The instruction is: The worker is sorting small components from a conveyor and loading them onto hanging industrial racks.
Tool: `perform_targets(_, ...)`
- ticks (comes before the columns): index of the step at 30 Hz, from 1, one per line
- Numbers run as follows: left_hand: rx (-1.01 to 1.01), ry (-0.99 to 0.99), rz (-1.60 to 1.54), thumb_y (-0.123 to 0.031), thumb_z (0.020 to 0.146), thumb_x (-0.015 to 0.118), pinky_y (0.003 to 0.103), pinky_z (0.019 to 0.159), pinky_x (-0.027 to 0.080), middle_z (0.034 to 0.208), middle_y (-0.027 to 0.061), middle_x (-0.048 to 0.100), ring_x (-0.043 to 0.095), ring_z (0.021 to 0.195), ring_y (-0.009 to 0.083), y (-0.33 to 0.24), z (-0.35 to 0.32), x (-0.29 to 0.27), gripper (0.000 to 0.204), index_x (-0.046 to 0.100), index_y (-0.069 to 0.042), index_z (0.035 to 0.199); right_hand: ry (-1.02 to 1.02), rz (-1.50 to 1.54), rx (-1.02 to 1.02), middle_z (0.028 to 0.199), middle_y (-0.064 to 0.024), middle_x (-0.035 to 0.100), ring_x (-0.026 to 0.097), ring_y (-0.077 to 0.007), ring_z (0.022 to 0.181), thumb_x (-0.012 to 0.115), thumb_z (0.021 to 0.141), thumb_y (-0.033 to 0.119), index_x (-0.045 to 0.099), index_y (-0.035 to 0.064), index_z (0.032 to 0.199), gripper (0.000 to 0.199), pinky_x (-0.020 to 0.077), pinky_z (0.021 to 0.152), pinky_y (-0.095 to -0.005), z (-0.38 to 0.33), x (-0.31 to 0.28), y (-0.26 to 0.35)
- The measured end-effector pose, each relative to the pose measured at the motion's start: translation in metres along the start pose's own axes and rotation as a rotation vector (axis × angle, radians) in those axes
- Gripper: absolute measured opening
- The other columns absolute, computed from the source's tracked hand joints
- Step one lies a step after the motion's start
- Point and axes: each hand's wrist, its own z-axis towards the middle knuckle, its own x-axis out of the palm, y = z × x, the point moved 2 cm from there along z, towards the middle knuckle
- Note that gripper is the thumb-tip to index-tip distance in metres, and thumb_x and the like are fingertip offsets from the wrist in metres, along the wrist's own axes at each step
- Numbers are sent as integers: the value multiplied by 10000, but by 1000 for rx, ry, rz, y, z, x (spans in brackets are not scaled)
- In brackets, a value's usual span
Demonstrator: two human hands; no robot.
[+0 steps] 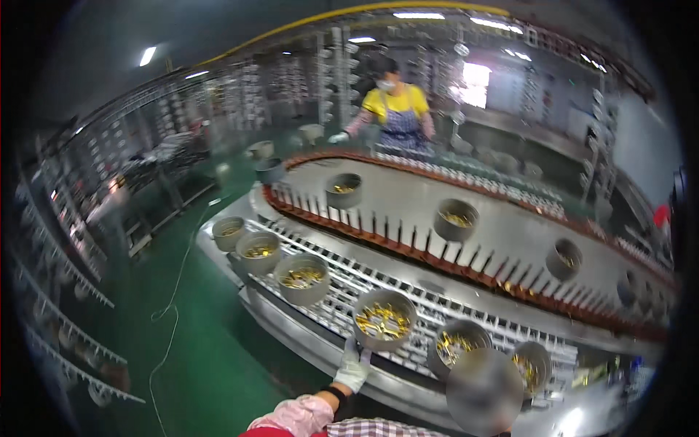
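My left hand (353, 369), in a white glove with a black band at the wrist, is closed against the near side of a round grey pot (361, 336). Gold-coloured metal pieces (383, 321) lie in this pot; their exact kind is too small to tell. Part of my fingers is hidden by the pot's wall. My right hand does not show. More grey pots with similar gold pieces stand in a row to either side, such as one pot (303, 293) to the left and another (439, 368) to the right.
Beneath the pots runs a slatted metal shelf (342, 289). Behind it, upright dark pins line a brown conveyor track (378, 240) around a metal table (408, 193) with more pots. A masked person (406, 116) in yellow stands across. A cord (173, 331) lies on the green floor; racks stand left.
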Motion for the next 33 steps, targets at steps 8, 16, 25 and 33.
perform_targets(8, -912, -266, -1204, -520, 846, 331, 382, 787, 411, 1039, 33, 519, 513, 890, 200, 42, 61, -110, 414, 469, -172, 1022, -495, 921, -91, 1025, -152, 565, 534, -285, 956, 509, 769, 189, 557, 66, 1010, 274, 397, 814, -393, -116, -153, 115)
perform_targets(16, -718, -131, -1679, -528, 809, 424, 332, 536, 437, 733, 37, 579, 547, 683, 214, -23, 103, -142, 417, 544, -130, 845, -94, 1114, -400, 1040, -152, 554, 520, -279, 971, 504, 786, 181, 538, 59, 1038, 282, 391, 829, -371, -143, -166, 265)
perform_targets(25, -540, -100, -1727, -499, 709, 567, 368, 645, 455, 682, 55, 546, 537, 730, 241, -81, 53, -308, 469, 535, -41, 803, 255, 1135, -612, 1057, -152, 542, 504, -273, 989, 499, 804, 172, 517, 52, 1070, 292, 384, 846, -347, -196, -149, 356)
perform_targets(33, -303, -358, -1441, -448, 701, 622, 470, 678, 487, 727, 86, 582, 563, 816, 327, -204, -33, -441, 453, 543, -72, 943, 512, 1152, -817, 1072, -151, 530, 489, -267, 1005, 495, 821, 164, 498, 45, 1098, 302, 378, 861, -326, -232, -116, 372)
